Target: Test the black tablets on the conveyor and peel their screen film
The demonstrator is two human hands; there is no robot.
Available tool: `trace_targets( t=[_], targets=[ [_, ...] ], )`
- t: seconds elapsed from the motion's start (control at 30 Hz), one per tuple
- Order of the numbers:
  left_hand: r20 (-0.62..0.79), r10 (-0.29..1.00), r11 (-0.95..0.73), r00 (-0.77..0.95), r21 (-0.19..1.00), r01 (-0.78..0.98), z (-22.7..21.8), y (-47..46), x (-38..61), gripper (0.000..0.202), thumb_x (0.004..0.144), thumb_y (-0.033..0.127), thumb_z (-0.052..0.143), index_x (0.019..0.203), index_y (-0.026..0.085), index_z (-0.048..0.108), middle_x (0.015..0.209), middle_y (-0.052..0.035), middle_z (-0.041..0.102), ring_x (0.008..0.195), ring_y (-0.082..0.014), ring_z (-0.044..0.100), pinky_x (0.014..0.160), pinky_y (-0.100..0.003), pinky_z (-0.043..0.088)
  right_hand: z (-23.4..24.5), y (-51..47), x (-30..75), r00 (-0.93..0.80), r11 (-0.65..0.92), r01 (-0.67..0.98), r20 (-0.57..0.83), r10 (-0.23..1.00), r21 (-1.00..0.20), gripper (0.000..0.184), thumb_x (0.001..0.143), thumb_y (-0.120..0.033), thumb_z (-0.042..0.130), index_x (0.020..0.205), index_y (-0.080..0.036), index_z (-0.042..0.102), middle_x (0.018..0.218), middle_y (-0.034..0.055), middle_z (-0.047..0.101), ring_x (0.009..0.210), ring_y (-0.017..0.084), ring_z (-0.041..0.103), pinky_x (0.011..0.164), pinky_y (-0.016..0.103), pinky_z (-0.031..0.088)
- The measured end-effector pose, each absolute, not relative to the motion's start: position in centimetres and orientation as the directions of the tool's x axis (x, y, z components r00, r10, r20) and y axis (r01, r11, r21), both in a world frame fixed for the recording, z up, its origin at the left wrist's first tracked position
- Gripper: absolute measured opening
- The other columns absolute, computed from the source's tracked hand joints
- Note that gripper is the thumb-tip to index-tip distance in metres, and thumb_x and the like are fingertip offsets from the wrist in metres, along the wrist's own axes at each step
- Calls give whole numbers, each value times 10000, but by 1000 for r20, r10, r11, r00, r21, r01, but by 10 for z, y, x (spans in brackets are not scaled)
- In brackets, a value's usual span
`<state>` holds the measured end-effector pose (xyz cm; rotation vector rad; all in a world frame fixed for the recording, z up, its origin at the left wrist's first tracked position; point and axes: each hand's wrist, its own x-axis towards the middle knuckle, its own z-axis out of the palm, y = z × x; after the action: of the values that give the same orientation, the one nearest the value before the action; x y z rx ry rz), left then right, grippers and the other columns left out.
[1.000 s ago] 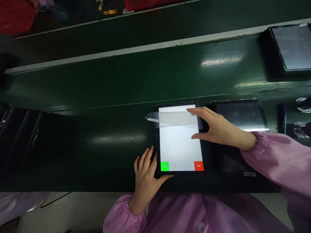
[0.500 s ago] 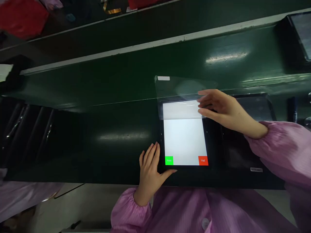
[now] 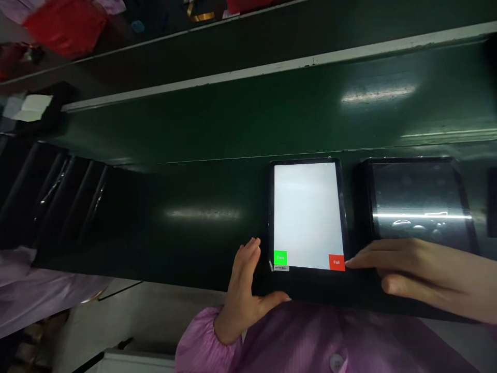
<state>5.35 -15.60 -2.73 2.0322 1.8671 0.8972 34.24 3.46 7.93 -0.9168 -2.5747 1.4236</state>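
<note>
A tablet (image 3: 308, 212) lies flat on the dark green bench, its screen lit white with a green "Pass" square (image 3: 280, 257) and a red "Fail" square (image 3: 336, 262) along the bottom. A small white label (image 3: 281, 268) shows under the green square, by a shiny clear edge that looks like film. My left hand (image 3: 244, 290) is open beside the tablet's lower left corner, thumb spread below it, holding nothing. My right hand (image 3: 415, 269) has its fingers stretched out, fingertips at the lower right edge by the red square; I cannot tell whether they touch.
A second tablet (image 3: 419, 191) with a dark screen lies to the right, partly behind my right hand. Several black tablet-like slabs (image 3: 73, 191) stand in a row at the left. Pale papers (image 3: 35, 107) and a red cloth-like item (image 3: 66, 28) are farther back.
The clear sheet that was raised over the tablet's top now seems to lie on it, its label near the bottom. My right hand has moved down to the lower right corner.
</note>
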Motion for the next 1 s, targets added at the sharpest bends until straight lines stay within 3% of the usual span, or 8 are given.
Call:
trace_targets(
  t=[0.07, 0.17, 0.37, 0.57, 0.73, 0.8, 0.9, 1.0],
  targets=[
    [328, 942, -228, 76, 456, 860, -25, -158, 54, 785, 967, 601, 617, 1625, 321, 295, 1535, -165, 516, 1449, -349, 497, 1192, -611, 409, 80, 29, 356, -829, 477, 427, -122, 546, -768, 308, 1055, -506, 512, 1251, -457, 746, 1071, -59, 810, 858, 171, 799, 715, 185, 661],
    [274, 949, -241, 155, 313, 919, -23, -156, 52, 619, 970, 602, 602, 1507, 308, 509, 1542, -147, 505, 1487, -365, 431, 1260, -605, 275, 71, 25, 378, -776, 585, 457, 21, 630, -669, 315, 1062, -442, 531, 1347, -476, 660, 1127, -82, 798, 924, 183, 795, 805, 203, 665],
    [286, 957, -155, 46, 373, 915, -21, -123, 35, 836, 969, 765, 409, 1600, 220, 350, 1506, -185, 552, 1414, -353, 518, 1219, -556, 332, 58, 23, 394, -743, 653, 513, 93, 663, -557, 300, 1094, -472, 450, 1350, -487, 605, 1140, -109, 788, 954, 155, 787, 861, 190, 647],
    [288, 938, -277, 193, 290, 916, -13, -115, 37, 794, 997, 750, 334, 1587, 224, 409, 1542, -175, 515, 1442, -340, 483, 1285, -531, 183, 43, 20, 416, -672, 639, 578, 149, 725, -507, 289, 1082, -502, 447, 1302, -460, 629, 1107, -73, 776, 919, 180, 786, 863, 238, 668],
    [287, 930, -299, 231, 224, 928, -12, -117, 43, 692, 1007, 714, 364, 1475, 243, 559, 1545, -176, 490, 1470, -344, 441, 1299, -535, 119, 23, 22, 456, -523, 501, 725, 96, 847, -473, 324, 1041, -594, 449, 1235, -470, 676, 1115, -7, 760, 904, 266, 766, 805, 413, 678],
    [346, 920, -284, 185, 263, 922, -11, -119, 41, 699, 998, 729, 374, 1486, 257, 538, 1537, -164, 500, 1453, -342, 462, 1298, -543, 146, 23, 24, 464, -404, 374, 781, 53, 913, -500, 286, 1009, -614, 496, 1166, -492, 701, 1109, 30, 753, 919, 297, 749, 795, 472, 642],
    [478, 878, -258, 31, 416, 872, -11, -119, 32, 691, 1005, 707, 419, 1521, 252, 471, 1484, -140, 553, 1368, -309, 556, 1278, -529, 267, 27, 31, 465, -185, 155, 801, 8, 983, -578, 223, 958, -625, 584, 1076, -496, 722, 1159, 89, 732, 1057, 339, 706, 882, 541, 555],
    [419, 894, -188, -159, 674, 715, -17, -96, 24, 569, 997, 648, 528, 1416, 265, 566, 1410, -117, 627, 1312, -306, 610, 1197, -521, 414, 30, 49, 456, -33, 18, 767, -11, 999, -641, 387, 879, -735, 623, 1095, -429, 717, 1240, 123, 713, 1172, 378, 664, 959, 578, 503]
  ],
)
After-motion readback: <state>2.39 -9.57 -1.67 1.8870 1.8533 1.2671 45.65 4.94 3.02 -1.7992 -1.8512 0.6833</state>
